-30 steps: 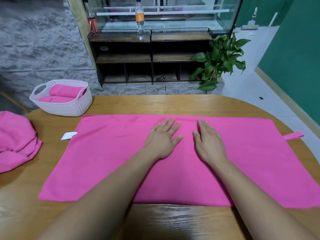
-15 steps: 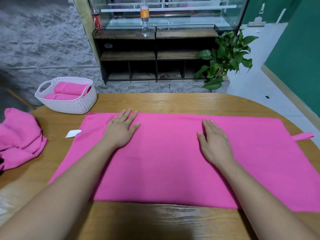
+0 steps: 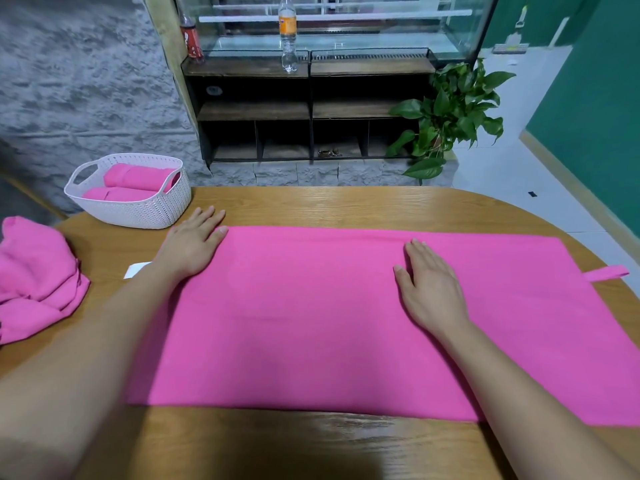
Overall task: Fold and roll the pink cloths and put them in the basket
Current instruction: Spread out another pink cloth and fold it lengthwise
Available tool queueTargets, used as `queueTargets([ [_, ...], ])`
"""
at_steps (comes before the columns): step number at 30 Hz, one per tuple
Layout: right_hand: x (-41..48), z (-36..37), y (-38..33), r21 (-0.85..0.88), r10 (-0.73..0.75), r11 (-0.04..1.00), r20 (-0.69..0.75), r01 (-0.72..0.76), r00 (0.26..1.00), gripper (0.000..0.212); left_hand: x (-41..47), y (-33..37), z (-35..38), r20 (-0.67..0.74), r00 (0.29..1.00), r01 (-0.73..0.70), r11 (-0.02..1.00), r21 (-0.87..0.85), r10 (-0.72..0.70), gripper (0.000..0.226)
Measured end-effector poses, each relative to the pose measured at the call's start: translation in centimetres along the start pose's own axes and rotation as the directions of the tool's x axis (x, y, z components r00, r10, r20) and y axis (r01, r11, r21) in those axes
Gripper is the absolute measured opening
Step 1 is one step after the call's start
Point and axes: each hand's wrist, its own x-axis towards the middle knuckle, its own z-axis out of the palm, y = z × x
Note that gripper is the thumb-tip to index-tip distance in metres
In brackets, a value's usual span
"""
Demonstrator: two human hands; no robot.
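left hand [image 3: 192, 244] flat at the far-left corner, right hand [image 3: 431, 285] flat mid-cloth, neither gripping, pink cloth [image 3: 311, 323] spread on the table [image 3: 346, 209], looks soft, light, limp, best pinched at its corners.

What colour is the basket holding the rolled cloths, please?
The basket is white with a woven-look texture, seen in the head view.

One basket [image 3: 138, 210], seemingly two rolls [image 3: 138, 177], one flat cloth [image 3: 311, 306].

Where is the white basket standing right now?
In the head view, the white basket stands on the table, far left, just beyond the left hand and behind the pink cloth heap.
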Motion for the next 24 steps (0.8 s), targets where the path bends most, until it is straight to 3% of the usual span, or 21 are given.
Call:
queueTargets([
  [6, 1.3, -0.7, 0.5, 0.198, 0.028, 0.98, 0.014, -0.03, 1.0, 0.05, 0.2, 1.6, -0.1, -0.062, 0.997, -0.051, 0.999, 0.003, 0.051, 0.057],
  [9, 3.3, -1.8, 1.4, 0.133, -0.048, 0.99, 0.014, 0.046, 0.999, 0.051, 0.6, 4.4, -0.3, -0.046, 0.988, -0.149, 0.988, 0.031, 0.15, 0.041],
  [17, 10.3, -5.1, 3.4, 0.038, -0.086, 0.996, 0.298, 0.078, 0.951, 0.045, 3.7, 9.1, -1.5, 0.128, 0.956, -0.254, 0.964, -0.082, 0.262, 0.03],
  [24, 13.7, -7.1, 4.1, 0.044, 0.017, 0.998, 0.491, -0.045, 0.871, 0.027, 5.9, 10.8, -3.3, 0.319, 0.932, -0.155, 0.984, -0.084, 0.174, 0.022],
])
